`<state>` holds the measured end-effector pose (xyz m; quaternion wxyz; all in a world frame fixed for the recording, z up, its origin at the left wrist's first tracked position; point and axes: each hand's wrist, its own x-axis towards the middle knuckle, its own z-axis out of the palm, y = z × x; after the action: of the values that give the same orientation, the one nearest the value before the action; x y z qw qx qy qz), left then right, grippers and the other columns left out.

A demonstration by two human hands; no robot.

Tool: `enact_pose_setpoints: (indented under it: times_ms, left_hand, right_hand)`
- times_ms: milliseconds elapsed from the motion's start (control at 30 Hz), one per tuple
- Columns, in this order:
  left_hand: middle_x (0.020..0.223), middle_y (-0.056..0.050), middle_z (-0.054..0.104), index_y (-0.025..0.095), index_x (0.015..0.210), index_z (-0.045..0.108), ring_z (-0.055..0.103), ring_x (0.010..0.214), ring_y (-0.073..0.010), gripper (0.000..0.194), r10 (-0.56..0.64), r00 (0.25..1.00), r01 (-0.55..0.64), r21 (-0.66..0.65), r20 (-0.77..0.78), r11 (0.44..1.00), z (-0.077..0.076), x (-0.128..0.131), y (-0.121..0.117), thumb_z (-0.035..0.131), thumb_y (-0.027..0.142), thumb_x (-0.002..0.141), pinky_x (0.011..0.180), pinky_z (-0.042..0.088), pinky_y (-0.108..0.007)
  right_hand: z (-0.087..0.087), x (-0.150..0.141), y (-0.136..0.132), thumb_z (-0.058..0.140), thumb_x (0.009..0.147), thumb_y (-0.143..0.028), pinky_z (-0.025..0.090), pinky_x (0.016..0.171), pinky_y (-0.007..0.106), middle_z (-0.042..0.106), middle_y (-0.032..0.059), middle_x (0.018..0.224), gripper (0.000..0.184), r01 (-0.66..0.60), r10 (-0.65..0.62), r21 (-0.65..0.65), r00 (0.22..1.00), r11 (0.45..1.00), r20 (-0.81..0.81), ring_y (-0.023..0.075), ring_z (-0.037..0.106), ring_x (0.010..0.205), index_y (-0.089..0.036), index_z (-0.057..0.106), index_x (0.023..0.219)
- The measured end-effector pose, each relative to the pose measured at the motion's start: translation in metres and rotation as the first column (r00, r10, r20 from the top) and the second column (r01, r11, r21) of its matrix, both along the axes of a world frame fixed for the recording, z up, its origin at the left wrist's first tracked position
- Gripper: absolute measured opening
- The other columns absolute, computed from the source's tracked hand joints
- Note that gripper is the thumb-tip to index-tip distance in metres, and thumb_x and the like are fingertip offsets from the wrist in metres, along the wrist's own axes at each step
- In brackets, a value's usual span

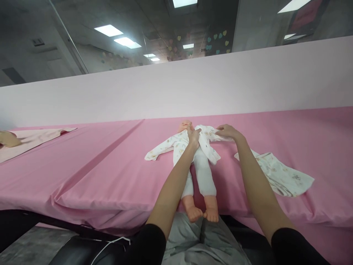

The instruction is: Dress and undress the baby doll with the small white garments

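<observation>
A baby doll (203,176) lies on its back on the pink-covered table (104,162), feet towards me over the near edge. It wears white leggings and a white printed jacket (179,144) that lies open across its chest. My left hand (193,137) pinches the jacket's front at the doll's chest, fingers closed. My right hand (227,131) grips the jacket's other side near the doll's shoulder, fingers closed on the cloth. The doll's head (184,125) is partly hidden behind my left hand.
A second white printed garment (278,173) lies flat to the right of the doll. At the far left a pale pink cloth (33,138) lies on the table with another person's hand (8,139) on it. A pink wall panel rises behind the table.
</observation>
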<state>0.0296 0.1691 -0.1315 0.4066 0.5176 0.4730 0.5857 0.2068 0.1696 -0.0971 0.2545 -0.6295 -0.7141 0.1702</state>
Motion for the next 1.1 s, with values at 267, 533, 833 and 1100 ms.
enact_pose_setpoints:
  times_ms: [267,533,833,1100]
  left_hand:
    - [0.14,-0.012,0.036,0.025,0.145,0.001,0.043,0.123,-0.0199,0.093,0.069,0.949,-0.013,0.18,-0.308,0.984,-0.002,0.008,-0.02,0.056,0.01,0.073,0.095,0.045,-0.033]
    - [0.138,-0.007,0.038,0.03,0.137,0.032,0.049,0.111,-0.0215,0.074,0.28,0.684,-0.065,0.327,-0.673,0.943,0.003,-0.009,-0.055,0.039,-0.001,0.07,0.08,0.05,-0.031]
    - [0.097,-0.004,0.063,0.018,0.099,0.059,0.061,0.085,-0.0144,0.047,0.349,0.935,-0.316,0.306,-0.058,0.898,0.01,-0.046,-0.038,0.044,-0.002,0.06,0.076,0.049,-0.025]
    - [0.076,0.001,0.061,0.018,0.088,0.061,0.056,0.059,-0.0096,0.037,0.436,0.9,-0.436,0.123,0.027,0.892,-0.007,-0.073,-0.023,0.045,0.004,0.058,0.063,0.045,-0.023]
  right_hand:
    - [-0.015,-0.037,0.016,0.049,0.078,-0.023,0.03,0.054,0.022,0.057,0.0016,0.06,0.022,-0.096,0.062,0.142,0.972,0.985,0.228,0.0111,0.048,0.058,-0.014,0.065,0.066]
    - [-0.029,-0.056,0.017,0.044,0.08,-0.012,0.033,0.057,0.024,0.067,0.0124,0.085,0.024,-0.03,0.006,0.068,0.948,0.997,0.319,0.0173,0.058,0.071,-0.011,0.067,0.086]
    - [-0.026,-0.063,0.017,0.042,0.081,-0.01,0.034,0.059,0.024,0.065,0.0096,0.094,0.02,-0.036,0.002,0.126,0.965,0.991,0.261,0.0178,0.057,0.08,-0.014,0.06,0.089]
    - [-0.035,-0.084,0.015,0.035,0.087,-0.011,0.037,0.072,0.027,0.061,0.0104,0.102,0.022,-0.097,0.037,0.248,0.971,0.964,0.237,0.02,0.055,0.09,-0.015,0.055,0.095]
